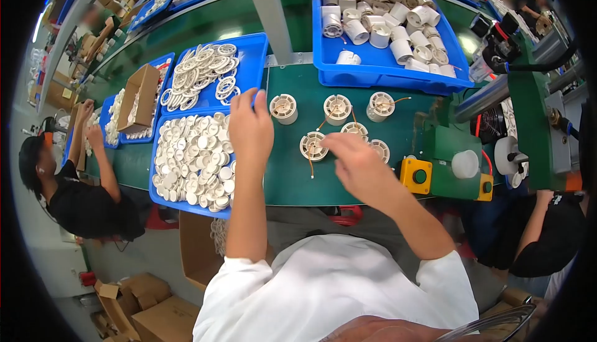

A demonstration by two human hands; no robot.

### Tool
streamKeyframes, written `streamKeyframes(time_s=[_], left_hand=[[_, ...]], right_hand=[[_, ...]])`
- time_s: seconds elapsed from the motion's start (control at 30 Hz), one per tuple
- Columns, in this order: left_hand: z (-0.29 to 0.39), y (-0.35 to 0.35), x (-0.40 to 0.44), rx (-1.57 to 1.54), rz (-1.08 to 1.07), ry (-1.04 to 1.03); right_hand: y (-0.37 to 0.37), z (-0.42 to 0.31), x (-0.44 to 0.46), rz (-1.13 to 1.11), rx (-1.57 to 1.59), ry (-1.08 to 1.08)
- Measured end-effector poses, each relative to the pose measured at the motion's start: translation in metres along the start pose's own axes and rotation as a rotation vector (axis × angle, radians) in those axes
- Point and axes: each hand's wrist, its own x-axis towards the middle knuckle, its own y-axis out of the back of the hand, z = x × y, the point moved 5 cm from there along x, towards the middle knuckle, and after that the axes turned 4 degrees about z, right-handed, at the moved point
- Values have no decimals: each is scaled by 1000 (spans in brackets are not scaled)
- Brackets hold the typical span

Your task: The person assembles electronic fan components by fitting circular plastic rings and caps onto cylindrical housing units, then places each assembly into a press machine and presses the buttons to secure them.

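My right hand [357, 161] is at the near side of a white round housing [313, 146] with a brown wire, its fingers pressed together at the rim; what they hold, if anything, is hidden. Over the right edge of the tray of white discs [193, 155] is my left hand [250, 124], raised, its fingers bent beside the ring tray; its fingertips are too small to read. More white housings stand upright on the green table, among them one at the left [283, 109], one at the centre [337, 110] and one at the right [380, 107].
A blue tray of white rings [200, 71] lies back left, a large blue bin [385, 79] of white housings at the back. A green machine [444, 168] with yellow button boxes [415, 176] stands right. A metal post [272, 18] rises behind. Co-workers [81, 186] sit at both sides.
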Motion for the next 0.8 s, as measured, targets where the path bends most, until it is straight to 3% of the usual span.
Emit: streamKeyframes(time_s=[0.03,0.1,0.17,0.23,0.27,0.3,0.33,0.37,0.47,0.57,0.63,0.73,0.8], left_hand=[[20,17,-15,-115,-8,60],[34,22,-50,-222,-55,-160],[45,21,-81,-223,-217,-228],[21,3,-102,-369,-308,-20],[15,-2,-106,-381,-282,-57],[16,-3,-105,-374,-298,-104],[-11,-13,-109,-440,-319,-37],[-22,-14,-110,-462,-315,22],[-13,-5,-111,-436,-409,98],[-36,-2,-102,-264,-505,71],[-42,-1,-82,-304,-320,-536],[-25,5,-84,-330,53,-1408],[-36,1,-94,-228,-406,-246]], right_hand=[[-12,-4,1,-2,-35,90],[-36,12,6,7,-181,122],[-55,19,12,-32,-171,155],[-56,23,16,2,-145,29],[-59,25,12,91,-233,141],[-67,36,13,74,-163,104],[-65,34,10,139,-174,93],[-66,30,11,55,-147,26],[-64,25,3,142,-106,111],[-71,22,-4,131,-129,167],[-80,21,-14,-11,-61,224],[-74,15,-25,11,2,221],[-76,23,-26,45,17,203]])
